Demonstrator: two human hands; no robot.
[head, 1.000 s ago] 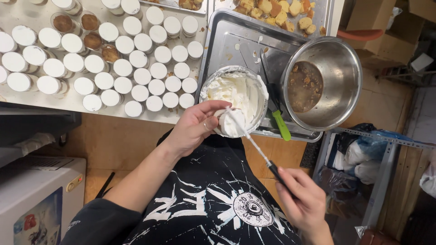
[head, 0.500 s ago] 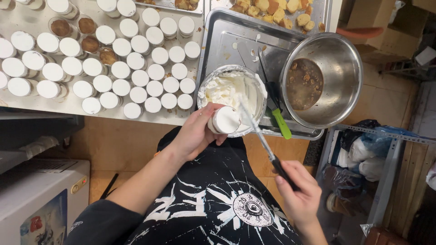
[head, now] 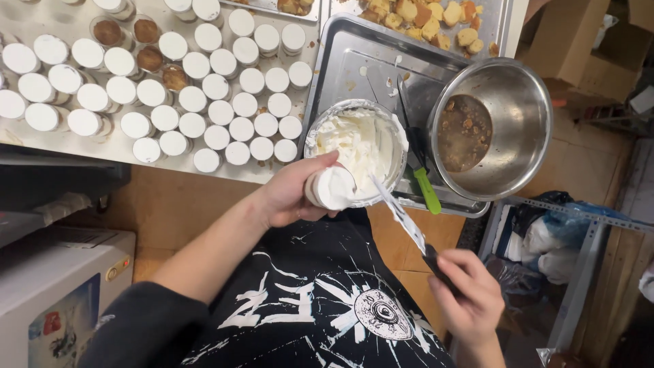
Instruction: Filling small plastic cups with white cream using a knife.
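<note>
Steel worktop (head: 136, 160) runs across the top of your view, crowded with rows of small filled cups (head: 218, 109), most capped white with cream, a few near the far left corner still showing brown filling (head: 146, 31). Your left hand (head: 293, 194) is wrapped around one small cup (head: 332, 189), heaped with cream and held just in front of the cream bowl (head: 354, 146). That cup looks light and thin-walled, so keep hold around its sides below the rim; the soft cream will smear at any touch. Your right hand (head: 466, 300) is closed on the dark handle of a palette knife (head: 402, 218), its narrow blade coated in cream and pointing toward the cup. Beside the cream bowl on the metal tray (head: 354, 61) sits a steel mixing bowl (head: 494, 126) holding a shallow brown mixture, with a green-handled tool (head: 426, 191) lying between them. Cake cubes (head: 422, 17) fill another tray beyond.
</note>
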